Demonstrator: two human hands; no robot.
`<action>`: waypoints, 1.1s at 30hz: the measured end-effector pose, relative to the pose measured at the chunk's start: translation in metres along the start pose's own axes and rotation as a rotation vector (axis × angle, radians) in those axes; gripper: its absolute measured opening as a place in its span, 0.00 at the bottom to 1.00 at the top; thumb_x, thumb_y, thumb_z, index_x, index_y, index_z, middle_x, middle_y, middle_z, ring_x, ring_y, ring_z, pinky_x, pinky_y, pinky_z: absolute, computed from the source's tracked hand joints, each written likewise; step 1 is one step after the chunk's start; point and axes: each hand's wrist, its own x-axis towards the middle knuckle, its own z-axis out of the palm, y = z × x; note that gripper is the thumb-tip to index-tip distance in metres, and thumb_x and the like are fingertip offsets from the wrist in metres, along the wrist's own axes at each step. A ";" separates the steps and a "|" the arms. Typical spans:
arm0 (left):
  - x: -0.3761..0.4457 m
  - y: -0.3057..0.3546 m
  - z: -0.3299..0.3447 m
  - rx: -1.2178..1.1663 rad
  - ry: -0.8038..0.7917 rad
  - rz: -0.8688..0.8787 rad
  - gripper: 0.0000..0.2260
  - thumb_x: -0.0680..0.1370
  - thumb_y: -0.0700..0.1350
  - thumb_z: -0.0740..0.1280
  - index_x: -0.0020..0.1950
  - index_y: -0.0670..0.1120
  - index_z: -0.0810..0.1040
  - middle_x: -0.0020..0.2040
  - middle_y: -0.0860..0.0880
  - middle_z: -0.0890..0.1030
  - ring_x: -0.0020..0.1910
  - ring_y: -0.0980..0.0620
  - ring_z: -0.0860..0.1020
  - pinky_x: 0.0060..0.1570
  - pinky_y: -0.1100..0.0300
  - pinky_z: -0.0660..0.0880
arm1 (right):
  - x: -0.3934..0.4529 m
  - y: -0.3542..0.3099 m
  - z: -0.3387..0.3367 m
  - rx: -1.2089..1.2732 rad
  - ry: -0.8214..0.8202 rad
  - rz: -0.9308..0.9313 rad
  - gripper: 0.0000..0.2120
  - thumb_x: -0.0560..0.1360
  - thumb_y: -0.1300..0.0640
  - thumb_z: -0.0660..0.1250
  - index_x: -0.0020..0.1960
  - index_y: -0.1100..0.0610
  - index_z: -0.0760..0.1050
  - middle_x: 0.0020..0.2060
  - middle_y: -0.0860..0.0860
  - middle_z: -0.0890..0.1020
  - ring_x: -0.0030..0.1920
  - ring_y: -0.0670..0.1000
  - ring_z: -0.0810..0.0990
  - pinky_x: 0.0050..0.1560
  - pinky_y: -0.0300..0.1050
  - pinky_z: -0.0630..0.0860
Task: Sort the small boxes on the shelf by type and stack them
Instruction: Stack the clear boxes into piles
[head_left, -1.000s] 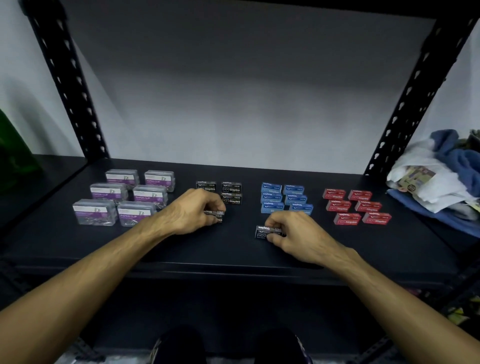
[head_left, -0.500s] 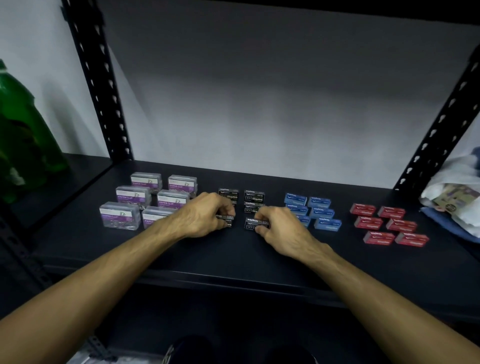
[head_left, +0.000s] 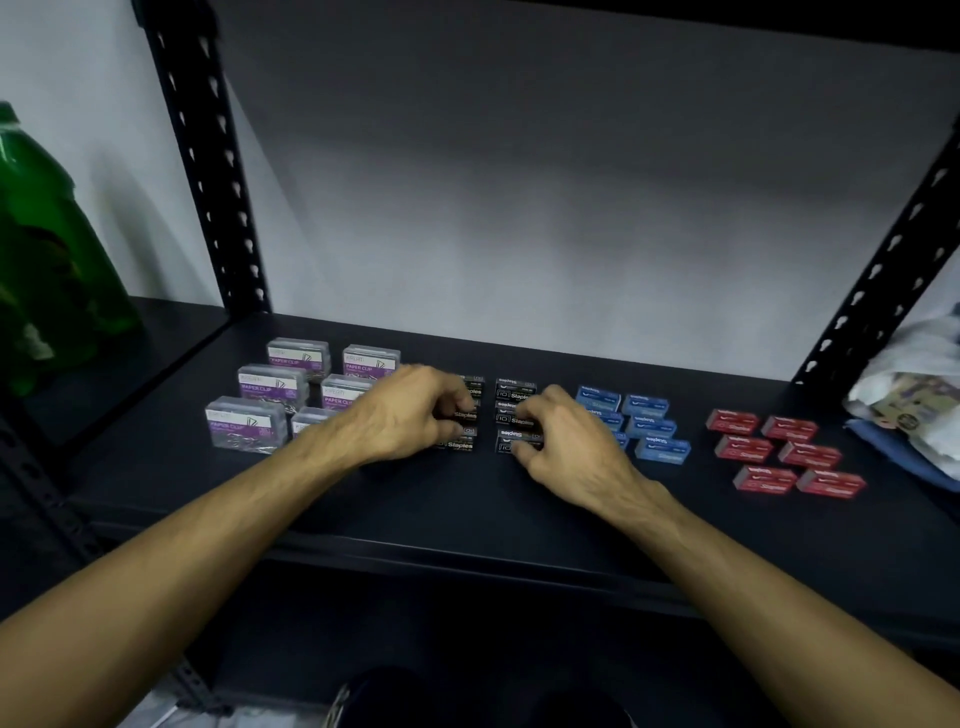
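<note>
Left hand (head_left: 410, 415) and right hand (head_left: 566, 441) each pinch a black staple box (head_left: 514, 441) lying between them; long axes crosswise.

On the dark shelf (head_left: 467, 509), my left hand (head_left: 410, 426) and right hand (head_left: 566, 447) curl over the black staple boxes (head_left: 514, 415) mid-shelf, paper clip boxes (head_left: 270, 384) toward its left edge, blue boxes (head_left: 649, 426) and red boxes (head_left: 779, 452) toward its right.
</note>
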 end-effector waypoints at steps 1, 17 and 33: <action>-0.002 -0.001 -0.007 0.004 0.025 0.016 0.12 0.74 0.49 0.74 0.56 0.52 0.81 0.46 0.56 0.81 0.45 0.57 0.78 0.44 0.64 0.73 | 0.000 -0.004 -0.003 -0.017 0.032 -0.005 0.20 0.77 0.48 0.66 0.66 0.55 0.73 0.60 0.51 0.73 0.55 0.53 0.78 0.53 0.47 0.77; -0.103 -0.111 -0.108 0.112 -0.074 -0.319 0.21 0.71 0.58 0.75 0.62 0.58 0.77 0.53 0.54 0.80 0.49 0.55 0.78 0.53 0.55 0.76 | 0.033 -0.139 0.015 0.047 0.023 -0.281 0.22 0.79 0.48 0.64 0.70 0.54 0.70 0.64 0.52 0.73 0.56 0.52 0.79 0.54 0.46 0.75; -0.112 -0.147 -0.080 -0.083 0.058 -0.224 0.12 0.73 0.45 0.75 0.56 0.54 0.81 0.45 0.61 0.78 0.40 0.73 0.76 0.37 0.77 0.70 | 0.054 -0.155 0.042 0.065 -0.071 -0.305 0.19 0.79 0.51 0.65 0.69 0.54 0.73 0.63 0.52 0.78 0.62 0.52 0.77 0.62 0.47 0.74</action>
